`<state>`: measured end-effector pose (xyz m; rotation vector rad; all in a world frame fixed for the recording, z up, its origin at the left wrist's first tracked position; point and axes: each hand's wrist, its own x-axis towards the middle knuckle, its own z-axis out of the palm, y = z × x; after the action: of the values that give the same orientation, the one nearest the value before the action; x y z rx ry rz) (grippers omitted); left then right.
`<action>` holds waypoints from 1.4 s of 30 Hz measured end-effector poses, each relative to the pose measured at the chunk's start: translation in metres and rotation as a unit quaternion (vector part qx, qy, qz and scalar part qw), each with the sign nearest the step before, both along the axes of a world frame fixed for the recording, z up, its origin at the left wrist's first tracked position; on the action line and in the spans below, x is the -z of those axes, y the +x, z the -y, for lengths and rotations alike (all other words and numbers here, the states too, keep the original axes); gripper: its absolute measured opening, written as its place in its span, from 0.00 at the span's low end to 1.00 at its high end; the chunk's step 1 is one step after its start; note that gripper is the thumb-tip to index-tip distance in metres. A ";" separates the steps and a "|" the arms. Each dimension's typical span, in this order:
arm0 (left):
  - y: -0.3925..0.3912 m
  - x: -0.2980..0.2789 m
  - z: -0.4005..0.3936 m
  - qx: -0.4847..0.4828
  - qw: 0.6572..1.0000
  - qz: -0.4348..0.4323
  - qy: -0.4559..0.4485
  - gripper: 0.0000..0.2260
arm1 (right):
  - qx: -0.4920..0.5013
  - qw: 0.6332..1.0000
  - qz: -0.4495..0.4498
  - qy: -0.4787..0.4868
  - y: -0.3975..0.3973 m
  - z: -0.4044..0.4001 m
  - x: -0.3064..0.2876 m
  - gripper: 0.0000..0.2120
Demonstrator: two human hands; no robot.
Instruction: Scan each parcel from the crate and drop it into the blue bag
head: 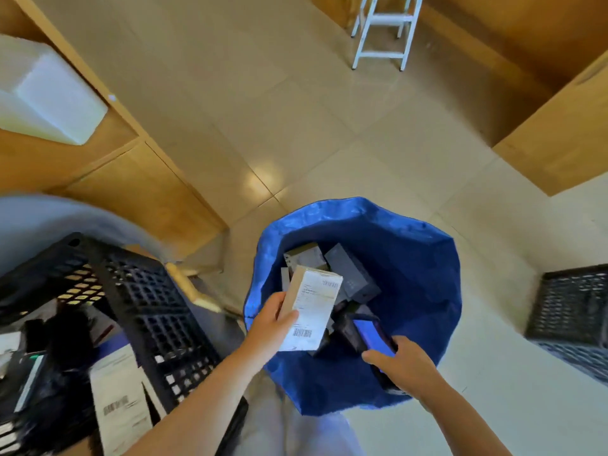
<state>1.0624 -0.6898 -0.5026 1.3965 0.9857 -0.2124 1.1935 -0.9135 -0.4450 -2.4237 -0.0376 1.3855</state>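
Parcel [311, 311], labelled carton, lower centre of frame over blue bag [411, 274]; our left hand [271, 324] clamped its edge, right hand [401, 363] curled round scanner phone [373, 334]. We judged it light, stiff, best gripped by long sides.

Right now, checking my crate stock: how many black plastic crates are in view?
2: one crate at the left holding parcels, another crate on the floor at the right edge, partly cut off.

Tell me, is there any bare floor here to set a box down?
Yes: the tiled floor between the blue bag, stepladder and wooden cabinets. It is crowded inside the bag and in the black crate.
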 end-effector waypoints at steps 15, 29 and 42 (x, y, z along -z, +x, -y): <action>0.090 0.298 0.004 0.014 0.970 -0.231 0.070 0.09 | 0.140 0.988 -0.070 0.006 0.072 -0.020 0.232 0.14; 0.137 0.440 0.020 0.069 0.956 -0.273 0.082 0.10 | 0.160 0.985 -0.056 0.011 0.084 -0.033 0.366 0.13; 0.143 0.379 0.022 0.262 0.940 -0.209 0.071 0.23 | 0.171 0.985 -0.033 0.012 0.084 -0.032 0.317 0.15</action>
<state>1.2049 -0.7122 -0.8813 1.7740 0.9618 -0.8793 1.2776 -0.8815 -0.7621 -2.2305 0.3587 1.2936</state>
